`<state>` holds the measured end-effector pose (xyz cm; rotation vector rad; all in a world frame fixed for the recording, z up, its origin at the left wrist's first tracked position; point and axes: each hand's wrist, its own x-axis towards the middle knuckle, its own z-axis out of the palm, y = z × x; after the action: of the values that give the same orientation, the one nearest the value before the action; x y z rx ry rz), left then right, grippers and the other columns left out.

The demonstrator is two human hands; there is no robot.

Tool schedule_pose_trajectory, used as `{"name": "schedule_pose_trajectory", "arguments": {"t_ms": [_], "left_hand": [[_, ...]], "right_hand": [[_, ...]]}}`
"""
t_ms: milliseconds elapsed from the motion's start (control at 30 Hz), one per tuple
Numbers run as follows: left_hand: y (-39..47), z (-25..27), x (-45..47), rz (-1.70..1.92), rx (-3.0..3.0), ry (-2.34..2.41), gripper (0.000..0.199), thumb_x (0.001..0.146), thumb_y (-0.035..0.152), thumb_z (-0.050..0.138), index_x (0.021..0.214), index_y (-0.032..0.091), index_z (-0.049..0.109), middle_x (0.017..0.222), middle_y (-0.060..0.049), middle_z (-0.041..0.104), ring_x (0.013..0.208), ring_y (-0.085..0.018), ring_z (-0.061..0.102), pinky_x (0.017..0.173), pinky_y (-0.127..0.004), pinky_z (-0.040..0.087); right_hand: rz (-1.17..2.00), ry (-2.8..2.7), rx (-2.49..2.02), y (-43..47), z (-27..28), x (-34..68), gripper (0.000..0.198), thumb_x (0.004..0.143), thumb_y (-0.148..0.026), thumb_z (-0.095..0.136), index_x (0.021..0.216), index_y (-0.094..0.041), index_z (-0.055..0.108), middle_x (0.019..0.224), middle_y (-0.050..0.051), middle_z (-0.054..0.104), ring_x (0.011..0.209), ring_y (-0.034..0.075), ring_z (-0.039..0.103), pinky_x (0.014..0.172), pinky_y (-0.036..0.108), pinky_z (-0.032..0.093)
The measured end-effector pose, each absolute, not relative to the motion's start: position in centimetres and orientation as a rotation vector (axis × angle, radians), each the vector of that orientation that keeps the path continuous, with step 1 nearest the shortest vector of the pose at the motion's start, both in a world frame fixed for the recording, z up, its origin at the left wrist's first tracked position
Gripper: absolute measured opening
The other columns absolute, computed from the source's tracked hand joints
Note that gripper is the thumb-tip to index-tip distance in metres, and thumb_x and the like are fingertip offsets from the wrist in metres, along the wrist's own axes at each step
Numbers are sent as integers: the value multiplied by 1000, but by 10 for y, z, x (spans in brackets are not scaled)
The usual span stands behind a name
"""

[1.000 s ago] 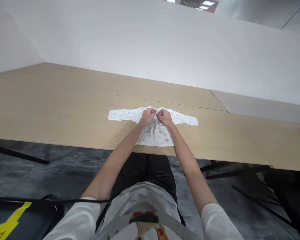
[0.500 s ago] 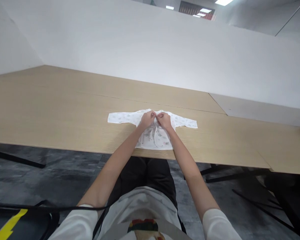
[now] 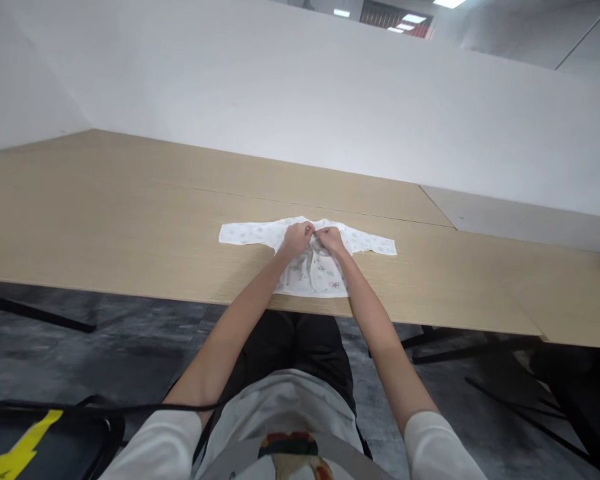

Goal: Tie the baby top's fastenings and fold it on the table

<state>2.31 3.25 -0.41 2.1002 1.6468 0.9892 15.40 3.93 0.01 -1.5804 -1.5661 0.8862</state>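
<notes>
While the shirt (image 3: 313, 283) lies on the table (image 3: 105, 220) near the front edge, 2 sleeves (image 3: 245, 233) spread sideways, head view shows left hand (image 3: 296, 239) and right hand (image 3: 331, 239) pinching shirt front near the neckline, fingertips just beside each other.

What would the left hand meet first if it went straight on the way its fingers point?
Most likely the right hand, whose fingertips face those of the left hand; depth is unclear, so cloth of the white garment could come first.
</notes>
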Motion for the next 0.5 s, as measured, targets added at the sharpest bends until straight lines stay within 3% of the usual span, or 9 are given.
{"name": "schedule_pose_trajectory", "arguments": {"t_ms": [167, 500], "left_hand": [[32, -4, 25, 1021, 2094, 1635, 23, 85, 24, 49, 93, 19, 69, 90, -5, 71, 85, -19, 63, 80, -29, 46], [35, -6, 26, 1053, 2000, 1622, 21, 86, 26, 50, 93, 19, 68, 92, -4, 71, 86, -18, 63, 83, -28, 46]], "right_hand": [[1068, -1426, -1494, 36, 4, 155, 33, 73, -21, 55, 49, -22, 33, 38, -9, 25, 35, 5, 22, 37, 21, 17], [1183, -1368, -1454, 38, 5, 156, 29, 75, -19, 52, 51, -21, 35, 37, -8, 30, 34, 6, 24, 37, 21, 17]]}}
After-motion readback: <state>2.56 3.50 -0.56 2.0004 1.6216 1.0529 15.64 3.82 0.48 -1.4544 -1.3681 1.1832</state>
